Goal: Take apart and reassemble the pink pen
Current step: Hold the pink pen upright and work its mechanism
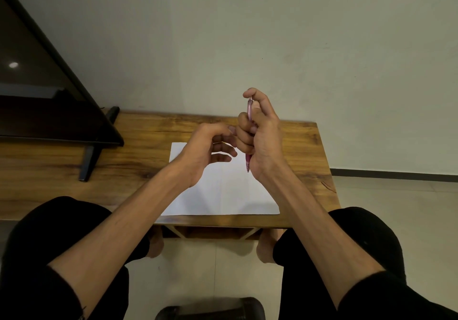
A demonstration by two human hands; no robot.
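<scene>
My right hand [262, 134] is closed in a fist around the pink pen [249, 111], which stands nearly upright above the white paper. The pen's clicker end pokes out above my fingers under the tip of my index finger, and its writing tip [248, 168] sticks out below my palm. Most of the barrel is hidden by my fingers. My left hand [210, 148] hovers just left of the right one, fingers loosely curled and apart, holding nothing that I can see. Its fingertips are close to my right knuckles.
A white sheet of paper [223, 191] lies on the wooden table [138, 156] beneath both hands. A dark monitor [44, 101] on a black stand [89, 161] fills the table's left side. A pale wall is behind; tiled floor to the right.
</scene>
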